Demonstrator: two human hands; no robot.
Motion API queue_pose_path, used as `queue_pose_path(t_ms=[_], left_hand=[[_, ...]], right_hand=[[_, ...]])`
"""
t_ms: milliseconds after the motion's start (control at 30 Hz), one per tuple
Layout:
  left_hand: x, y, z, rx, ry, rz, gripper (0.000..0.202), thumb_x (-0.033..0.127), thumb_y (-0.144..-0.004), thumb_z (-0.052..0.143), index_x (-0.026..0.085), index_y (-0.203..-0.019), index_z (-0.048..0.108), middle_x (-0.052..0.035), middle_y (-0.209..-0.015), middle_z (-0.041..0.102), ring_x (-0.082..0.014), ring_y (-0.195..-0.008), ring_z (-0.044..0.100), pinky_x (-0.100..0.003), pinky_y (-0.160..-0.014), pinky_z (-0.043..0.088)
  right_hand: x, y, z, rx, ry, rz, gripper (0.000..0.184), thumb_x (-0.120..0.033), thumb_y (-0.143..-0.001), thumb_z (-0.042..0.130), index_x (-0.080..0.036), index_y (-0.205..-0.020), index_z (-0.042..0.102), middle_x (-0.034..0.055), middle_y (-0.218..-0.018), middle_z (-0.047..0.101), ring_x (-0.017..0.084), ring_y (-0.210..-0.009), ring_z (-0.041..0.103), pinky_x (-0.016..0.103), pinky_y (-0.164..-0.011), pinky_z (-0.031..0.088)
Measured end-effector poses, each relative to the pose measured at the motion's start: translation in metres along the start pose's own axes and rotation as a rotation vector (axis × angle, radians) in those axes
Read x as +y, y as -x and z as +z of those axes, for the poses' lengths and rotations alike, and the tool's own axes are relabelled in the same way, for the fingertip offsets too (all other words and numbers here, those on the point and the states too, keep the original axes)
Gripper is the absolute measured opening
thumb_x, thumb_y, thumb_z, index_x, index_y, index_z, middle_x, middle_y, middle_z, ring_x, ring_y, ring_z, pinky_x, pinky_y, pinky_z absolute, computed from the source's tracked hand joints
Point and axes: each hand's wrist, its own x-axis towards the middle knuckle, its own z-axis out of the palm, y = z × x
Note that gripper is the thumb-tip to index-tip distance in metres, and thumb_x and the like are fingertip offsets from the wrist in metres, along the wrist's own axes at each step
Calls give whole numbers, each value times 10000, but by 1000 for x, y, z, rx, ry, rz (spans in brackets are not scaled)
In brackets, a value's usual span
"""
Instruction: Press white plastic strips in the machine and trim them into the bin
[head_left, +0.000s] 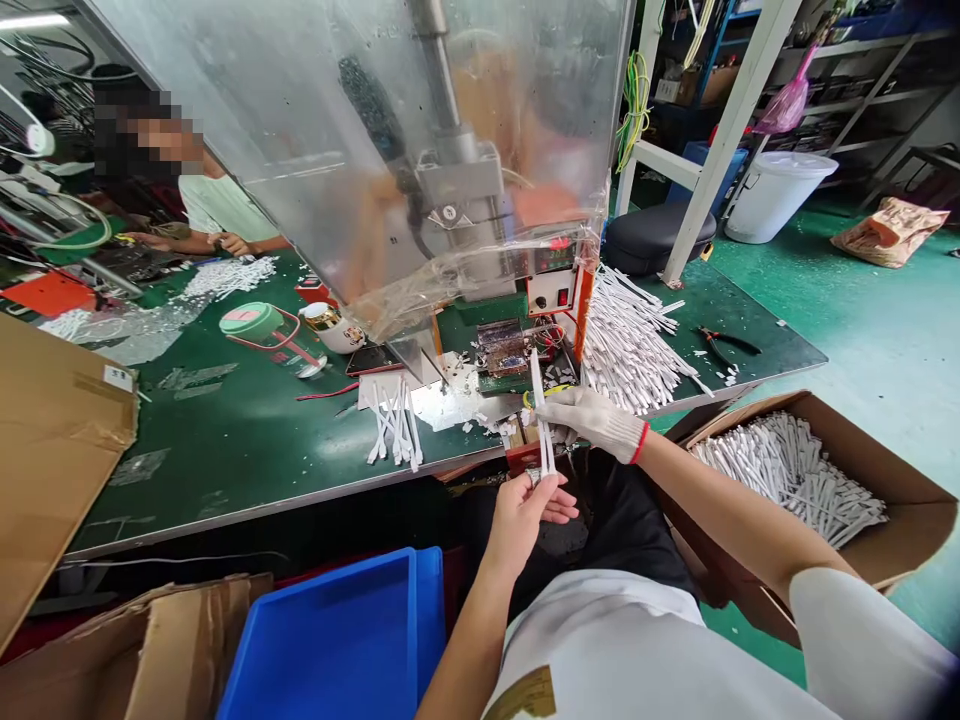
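My left hand (pixel 525 512), bare, pinches the lower ends of a few long white strips (pixel 543 425), which stand nearly upright in front of me. My right hand (pixel 596 420), in a white knitted glove with a red cuff, closes around the strips higher up. Beside its fingertips shows the yellow handle (pixel 556 391) of a tool with a flat metal blade (pixel 501 407); whether the glove grips it is unclear. Just beyond lies the small metal fixture (pixel 504 352) of a press, with white scraps around it. A small group of white strips (pixel 395 425) lies at the table's front edge.
A clear shield (pixel 337 130) hangs before the press. Right of it are a large pile of white strips (pixel 634 345), pliers (pixel 727 345) and a filled cardboard box (pixel 919 500). A green-lidded cup (pixel 251 320) and blue bin (pixel 322 640) are left. Another person (pixel 221 205) sits far left.
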Motion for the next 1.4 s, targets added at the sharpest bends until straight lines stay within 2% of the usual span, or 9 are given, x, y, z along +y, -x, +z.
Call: queue_pose_path(t_ms=[100, 200, 300, 433, 633, 867, 1167, 1400], left_hand=[[1, -3, -3, 52, 60, 3, 479, 535, -790, 706, 83, -948, 674, -102, -731, 740, -215, -650, 734, -273, -613, 569], [4, -7, -6, 82, 99, 8, 505, 549, -775, 716, 82, -962, 676, -94, -714, 736, -212, -643, 732, -259, -595, 561], [8, -11, -8, 58, 94, -22, 529, 589, -790, 680, 77, -924, 685, -100, -688, 732, -203, -607, 722, -241, -555, 542], [11, -15, -6, 37, 101, -59, 572, 643, -773, 659, 77, -847, 691, -103, -647, 722, -201, -563, 708, -236, -519, 522], [15, -15, 0, 60, 122, -56, 599, 666, -732, 679, 73, -824, 694, -105, -636, 718, -210, -560, 705, -250, -519, 523], [14, -15, 1, 60, 131, -44, 570, 640, -746, 683, 74, -819, 697, -100, -628, 716, -207, -557, 706, -247, -522, 531], [14, -16, 1, 60, 134, -45, 571, 641, -749, 684, 75, -827, 693, -99, -632, 717, -208, -566, 709, -247, -530, 536], [12, -16, 1, 60, 150, -47, 561, 621, -759, 680, 73, -877, 697, -94, -645, 721, -204, -579, 712, -248, -546, 542]], right_hand=[[10, -30, 2, -73, -80, 68, 388, -517, -795, 741, -134, -828, 684, 9, -610, 548, 78, -492, 461, 174, -430, 336], [25, -51, 6, -45, -124, 89, 388, -509, -772, 761, -131, -797, 677, 16, -597, 563, 82, -481, 466, 176, -416, 317], [34, -60, 10, -19, -206, 88, 382, -495, -762, 763, -124, -788, 677, 33, -627, 596, 84, -486, 479, 180, -421, 328], [34, -58, 13, 24, -251, 128, 327, -443, -758, 758, -131, -793, 666, 25, -625, 597, 75, -457, 448, 181, -410, 322], [29, -53, 16, 59, -287, 123, 308, -416, -767, 749, -129, -781, 639, 17, -586, 571, 71, -435, 425, 174, -373, 291], [43, -63, 13, 69, -347, 144, 314, -414, -759, 764, -157, -754, 584, -9, -562, 550, 76, -412, 427, 178, -351, 312], [25, -55, 20, 117, -360, 178, 204, -309, -816, 699, -129, -758, 622, 18, -594, 595, 79, -417, 469, 173, -365, 338], [19, -61, 19, 137, -370, 180, 148, -268, -848, 653, -122, -822, 660, 29, -642, 621, 100, -453, 508, 200, -392, 402]])
